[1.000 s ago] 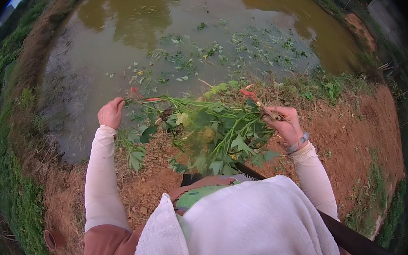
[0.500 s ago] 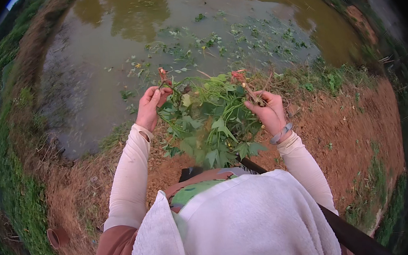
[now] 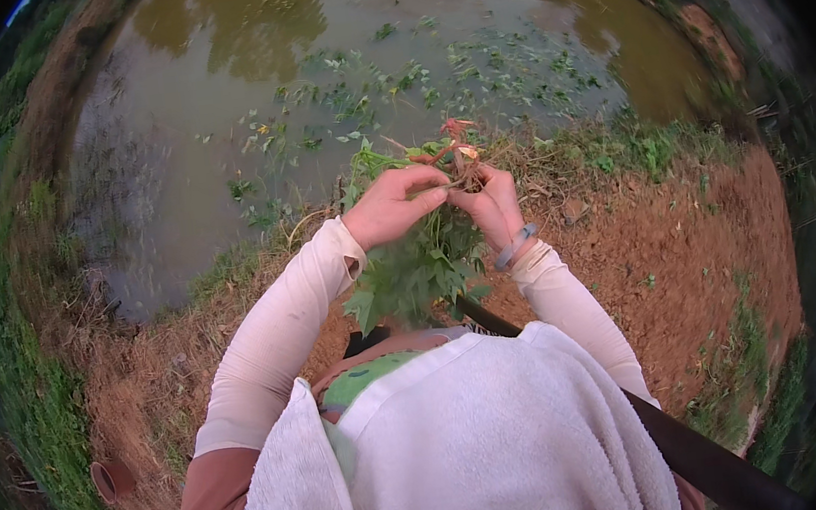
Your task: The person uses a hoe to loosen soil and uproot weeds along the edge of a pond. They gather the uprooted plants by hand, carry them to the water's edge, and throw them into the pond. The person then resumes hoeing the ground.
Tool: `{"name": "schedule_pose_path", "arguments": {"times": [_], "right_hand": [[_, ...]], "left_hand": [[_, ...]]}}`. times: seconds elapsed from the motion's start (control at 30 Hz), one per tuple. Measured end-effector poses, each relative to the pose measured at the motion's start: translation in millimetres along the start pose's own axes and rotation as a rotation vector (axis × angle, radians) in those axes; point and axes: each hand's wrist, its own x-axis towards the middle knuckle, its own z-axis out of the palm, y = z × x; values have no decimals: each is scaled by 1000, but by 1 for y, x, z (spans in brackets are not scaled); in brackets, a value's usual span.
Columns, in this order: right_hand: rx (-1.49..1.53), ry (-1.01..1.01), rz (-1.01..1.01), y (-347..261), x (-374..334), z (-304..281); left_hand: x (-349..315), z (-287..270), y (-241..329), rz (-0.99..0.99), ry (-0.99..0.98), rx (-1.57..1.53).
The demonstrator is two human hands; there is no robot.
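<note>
A bunch of leafy green vines (image 3: 421,279) with lobed leaves hangs in front of me, below my hands. At its top stick out reddish, knobbly root ends (image 3: 463,150), one with a pale broken or cut face. My left hand (image 3: 392,204) is closed, thumb and forefinger pinching a thin stem drawn across toward the roots. Close beside it, my right hand (image 3: 493,207) grips the bunch just under the root ends. The fingertips of both hands nearly meet, and part of the stems is hidden behind them.
Beyond the bank lies a murky pond (image 3: 187,169) with loose leafy cuttings (image 3: 508,72) floating on it. Bare reddish soil (image 3: 625,301) with dry grass slopes around me. A brown pot-like container (image 3: 112,481) lies at the lower left. A dark strap (image 3: 702,453) crosses my right side.
My hands have come together from wide apart, the left moving right and the right moving slightly left. The spread-out vines are now gathered into one narrower bunch with the root ends together.
</note>
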Motion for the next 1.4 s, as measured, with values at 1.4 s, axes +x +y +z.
{"name": "schedule_pose_path", "arguments": {"times": [1.4], "right_hand": [[132, 68, -79, -19, -11, -5]], "left_hand": [[-6, 22, -27, 162, 525, 866]]}}
